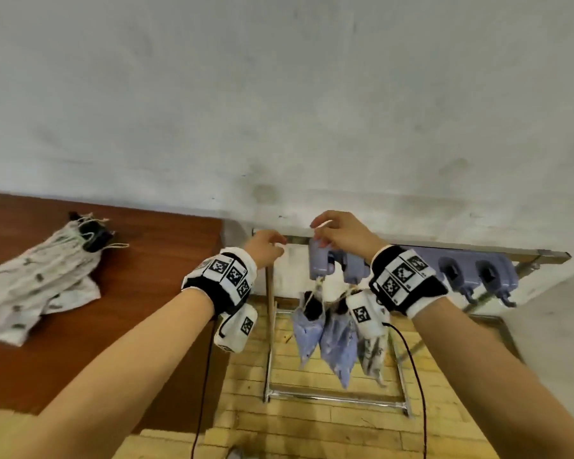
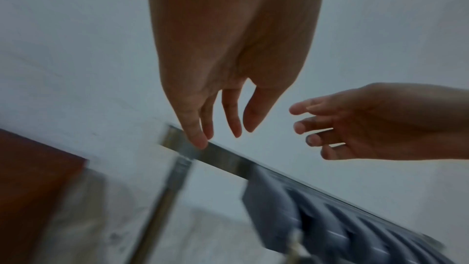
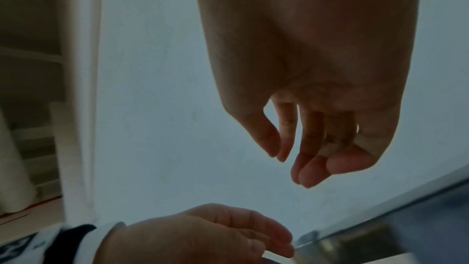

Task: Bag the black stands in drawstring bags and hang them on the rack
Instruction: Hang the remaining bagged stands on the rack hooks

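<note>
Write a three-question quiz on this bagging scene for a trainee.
1. Multiple choice: where do the loose bags lie?
A. on the floor
B. on the brown table
C. on the bottom bar of the rack
2. True or false: the left hand grips a bag.
3. Count: how many hanging bags does the head view show on the rack?

Key: 1 B. 2 False: its fingers are relaxed, and one fingertip touches the rack's top bar. 3 Three, the third partly behind the right wrist camera.
</note>
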### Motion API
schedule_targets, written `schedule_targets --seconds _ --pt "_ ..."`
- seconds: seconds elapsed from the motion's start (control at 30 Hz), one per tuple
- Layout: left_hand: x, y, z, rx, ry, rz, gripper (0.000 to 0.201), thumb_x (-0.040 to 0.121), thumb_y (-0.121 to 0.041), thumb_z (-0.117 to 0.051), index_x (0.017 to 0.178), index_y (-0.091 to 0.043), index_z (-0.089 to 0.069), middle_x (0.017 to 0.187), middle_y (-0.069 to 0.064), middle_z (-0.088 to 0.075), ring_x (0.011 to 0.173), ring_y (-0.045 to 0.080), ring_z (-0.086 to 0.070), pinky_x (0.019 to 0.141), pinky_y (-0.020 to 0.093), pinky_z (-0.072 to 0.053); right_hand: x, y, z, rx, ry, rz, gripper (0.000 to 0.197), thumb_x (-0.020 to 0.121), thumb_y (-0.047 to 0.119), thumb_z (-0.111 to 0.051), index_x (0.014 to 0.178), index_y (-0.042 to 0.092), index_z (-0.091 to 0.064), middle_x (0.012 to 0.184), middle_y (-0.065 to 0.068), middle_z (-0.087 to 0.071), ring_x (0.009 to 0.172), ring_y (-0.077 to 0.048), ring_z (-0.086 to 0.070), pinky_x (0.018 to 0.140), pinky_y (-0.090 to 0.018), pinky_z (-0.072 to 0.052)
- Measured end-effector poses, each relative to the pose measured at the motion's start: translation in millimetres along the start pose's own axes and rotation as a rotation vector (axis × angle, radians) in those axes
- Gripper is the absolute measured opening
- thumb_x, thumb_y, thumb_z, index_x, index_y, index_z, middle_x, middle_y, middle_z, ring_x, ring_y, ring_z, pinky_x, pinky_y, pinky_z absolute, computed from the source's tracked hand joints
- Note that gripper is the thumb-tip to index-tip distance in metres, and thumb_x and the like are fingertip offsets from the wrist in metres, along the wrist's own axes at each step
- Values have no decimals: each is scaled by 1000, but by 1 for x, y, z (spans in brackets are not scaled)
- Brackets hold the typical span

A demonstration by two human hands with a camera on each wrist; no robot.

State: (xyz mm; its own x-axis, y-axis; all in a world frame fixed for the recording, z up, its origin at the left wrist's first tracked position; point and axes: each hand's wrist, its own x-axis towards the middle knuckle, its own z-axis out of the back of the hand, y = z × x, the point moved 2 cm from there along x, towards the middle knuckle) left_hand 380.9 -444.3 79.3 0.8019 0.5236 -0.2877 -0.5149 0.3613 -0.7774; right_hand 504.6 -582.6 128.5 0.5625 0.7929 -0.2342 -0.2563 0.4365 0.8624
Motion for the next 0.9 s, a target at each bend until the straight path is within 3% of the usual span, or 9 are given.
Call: schedule_targets --seconds 0.07,0.17,0.27,0.5,0.57,0.63,0.73,0.83,0.9 --pt "-10 35 43 39 -75 60 23 90 -8 -54 111 -8 -64 122 10 -62 113 26 -57 94 30 -45 20 26 -39 -32 84 7 14 87 0 -56 97 7 -63 89 -16 -67 65 -17 -60 56 -19 -46" --pt "-29 102 115 78 -151 149 26 90 -6 -54 113 -7 -64 117 12 -64 108 31 -61 79 25 -44 55 71 -115 -73 193 20 14 88 0 -54 97 7 -62 86 -13 -65 64 -16 -59 49 -14 -44" --pt "-42 172 175 100 -201 241 26 89 -5 -53 109 -11 -67 117 10 -65 108 27 -60 88 28 -46 89 108 -188 -132 277 27 16 91 2 -50 100 9 -61 79 -4 -65 65 -13 -59 53 -15 -45" --pt "-48 306 297 67 -144 345 24 92 -1 -47 101 -14 -66 105 11 -62 96 23 -57 75 23 -43 174 155 -348 -163 340 -90 17 92 5 -50 100 16 -61 80 1 -68 66 -10 -63 58 -19 -45" --pt "-45 328 318 37 -144 353 26 91 2 -45 100 -10 -66 97 10 -61 91 22 -53 69 20 -42 190 159 -375 -161 343 -132 18 91 5 -51 95 19 -61 80 0 -68 64 -10 -64 51 -17 -43" --pt "-42 349 341 35 -138 370 26 91 2 -43 100 -5 -66 90 10 -61 92 28 -56 74 24 -43 208 162 -404 -152 337 -181 19 90 3 -51 94 19 -61 80 0 -68 64 -11 -65 49 -17 -43" --pt "-31 370 359 5 -164 404 28 91 4 -44 106 -1 -67 112 17 -64 109 34 -58 88 35 -47 227 160 -430 -117 329 -250 21 91 0 -50 96 16 -61 78 -1 -67 62 -12 -63 52 -19 -43" --pt "-12 389 373 -16 -150 407 26 91 2 -47 106 -3 -68 115 17 -64 97 28 -62 79 28 -46 254 152 -450 -63 326 -309 23 90 -5 -50 89 16 -59 76 -3 -64 61 -13 -61 55 -22 -44" --pt "-1 397 378 -24 -154 421 26 91 0 -48 106 -6 -68 116 16 -64 99 26 -62 82 27 -46 264 145 -461 22 303 -360 23 89 -7 -48 94 13 -58 78 -6 -62 64 -15 -61 59 -24 -47"
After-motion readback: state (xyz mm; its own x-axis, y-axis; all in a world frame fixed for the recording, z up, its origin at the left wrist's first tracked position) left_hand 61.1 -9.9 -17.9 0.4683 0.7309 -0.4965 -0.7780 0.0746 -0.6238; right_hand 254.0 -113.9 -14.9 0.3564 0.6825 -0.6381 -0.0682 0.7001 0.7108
